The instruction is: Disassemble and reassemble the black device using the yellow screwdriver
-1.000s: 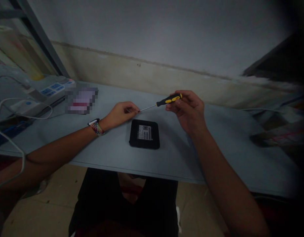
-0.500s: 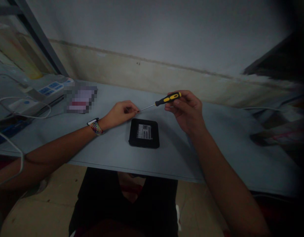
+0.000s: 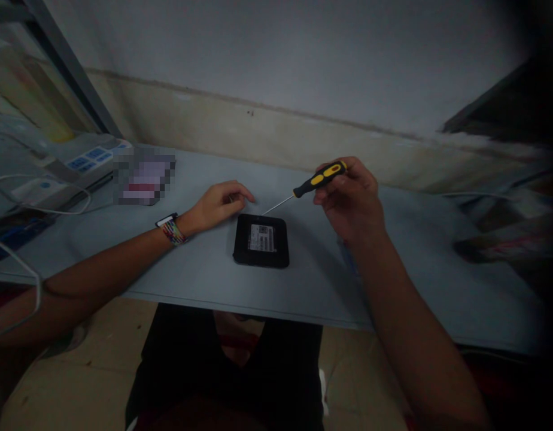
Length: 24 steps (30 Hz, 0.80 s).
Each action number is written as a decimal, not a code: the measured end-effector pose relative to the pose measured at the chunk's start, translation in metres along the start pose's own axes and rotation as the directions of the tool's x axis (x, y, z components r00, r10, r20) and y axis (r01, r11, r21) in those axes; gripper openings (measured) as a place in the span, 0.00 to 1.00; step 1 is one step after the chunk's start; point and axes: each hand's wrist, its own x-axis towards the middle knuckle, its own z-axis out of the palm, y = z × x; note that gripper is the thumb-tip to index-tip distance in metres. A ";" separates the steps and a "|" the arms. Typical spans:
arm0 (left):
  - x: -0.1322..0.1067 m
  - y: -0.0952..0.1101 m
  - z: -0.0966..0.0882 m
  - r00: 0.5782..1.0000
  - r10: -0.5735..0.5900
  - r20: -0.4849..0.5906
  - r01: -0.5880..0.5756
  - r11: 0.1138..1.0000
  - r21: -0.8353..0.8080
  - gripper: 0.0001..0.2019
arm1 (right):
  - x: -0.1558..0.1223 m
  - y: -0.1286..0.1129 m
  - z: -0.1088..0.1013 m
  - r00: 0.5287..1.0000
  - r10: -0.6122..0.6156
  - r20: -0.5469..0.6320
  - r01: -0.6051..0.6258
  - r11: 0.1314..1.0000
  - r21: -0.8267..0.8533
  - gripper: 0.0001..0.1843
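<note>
A yellow-and-black screwdriver (image 3: 320, 179) is gripped by its handle in my right hand (image 3: 351, 200). Its thin metal shaft slants down to the left, and the tip is at the far edge of a flat black square device (image 3: 276, 244). The device lies on the table, with a white printed label (image 3: 261, 238) facing up. My left hand (image 3: 220, 203) rests at the device's far left corner, fingers apart and loosely bent, with nothing visible in them. A colourful woven band is on the left wrist.
At the left are a white power strip (image 3: 90, 158), a white cable (image 3: 16, 254) and a pixelated flat object (image 3: 144, 179). A blurred dark item (image 3: 478, 250) lies at the right of the pale table (image 3: 204, 272). The wall (image 3: 276, 129) stands behind.
The screwdriver tip has left the left fingertips and moved right to the device's far edge. My right hand has shifted slightly right, and my left fingers have parted.
</note>
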 end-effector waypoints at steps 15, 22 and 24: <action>-0.008 0.027 0.014 0.917 0.247 0.312 -0.265 0.964 0.016 0.14 | -0.011 -0.016 0.004 0.986 0.059 0.158 -0.056 0.998 -0.024 0.18; -0.009 0.024 0.015 0.910 0.256 0.326 -0.276 0.961 0.016 0.13 | -0.011 -0.013 0.004 0.968 0.064 0.244 -0.067 0.998 0.004 0.18; -0.009 0.024 0.015 0.909 0.257 0.327 -0.278 0.961 0.016 0.13 | -0.010 -0.011 0.004 0.960 0.047 0.276 -0.057 0.998 0.029 0.17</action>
